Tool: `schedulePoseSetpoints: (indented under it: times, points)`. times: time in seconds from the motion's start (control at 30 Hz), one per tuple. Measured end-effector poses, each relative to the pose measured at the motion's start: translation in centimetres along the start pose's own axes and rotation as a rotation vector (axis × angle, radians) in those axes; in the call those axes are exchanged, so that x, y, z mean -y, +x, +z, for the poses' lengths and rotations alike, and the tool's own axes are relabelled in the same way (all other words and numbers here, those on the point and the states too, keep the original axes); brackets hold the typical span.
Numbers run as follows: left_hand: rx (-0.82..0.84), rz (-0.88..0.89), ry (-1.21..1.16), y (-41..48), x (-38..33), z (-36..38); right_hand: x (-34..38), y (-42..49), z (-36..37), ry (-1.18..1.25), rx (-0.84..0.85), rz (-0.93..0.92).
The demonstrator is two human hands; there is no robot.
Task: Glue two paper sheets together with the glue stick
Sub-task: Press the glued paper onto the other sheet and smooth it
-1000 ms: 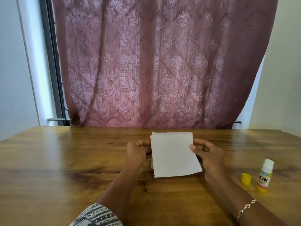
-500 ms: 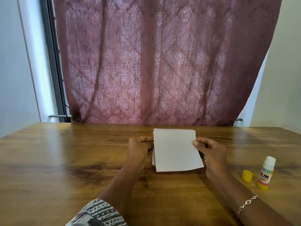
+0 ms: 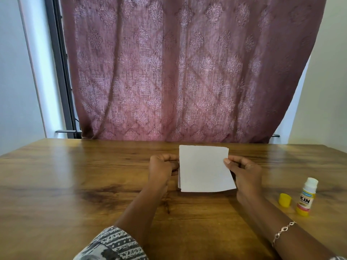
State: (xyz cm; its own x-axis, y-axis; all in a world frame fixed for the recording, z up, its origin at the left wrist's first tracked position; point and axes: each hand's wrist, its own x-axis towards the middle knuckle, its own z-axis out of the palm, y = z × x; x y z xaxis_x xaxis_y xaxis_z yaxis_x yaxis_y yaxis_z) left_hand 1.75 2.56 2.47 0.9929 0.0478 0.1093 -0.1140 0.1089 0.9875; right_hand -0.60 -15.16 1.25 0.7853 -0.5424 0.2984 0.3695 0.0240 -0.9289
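Both hands, left (image 3: 161, 168) and right (image 3: 244, 170), pinch the paper (image 3: 204, 168); right of it, the glue stick (image 3: 306, 198) stands uncapped beside its cap (image 3: 284, 199).

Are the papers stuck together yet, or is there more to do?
Done: glue stick stands uncapped by its yellow cap. In hand: left hand and right hand hold the white paper sheets stacked. Whether glue is on them cannot be seen. Left: pressing flat, recapping.

Backlit: daylight glows through curtain (image 3: 187, 72); soft sheen on bench (image 3: 75, 175); edges bowed, slightly soft throughout.
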Motion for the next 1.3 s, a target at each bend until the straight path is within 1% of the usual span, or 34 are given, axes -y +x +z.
schedulePoseSetpoints:
  times: [0.77, 0.93, 1.13, 1.3]
  points:
    - [0.02, 0.034, -0.003, -0.2, -0.2, 0.1, 0.3, 0.0, 0.1, -0.017, -0.012, 0.057]
    - [0.02, 0.043, 0.003, -0.4, -0.5, 0.2, 0.2, 0.0, 0.1, -0.054, 0.027, 0.082]
    - [0.052, 0.069, -0.044, -0.7, -1.0, 0.2, 0.3, 0.0, 0.2, -0.073, 0.058, 0.105]
    - [0.041, 0.075, -0.104, -0.8, -1.2, 0.3, 0.3, 0.0, 0.2, -0.076, 0.072, 0.108]
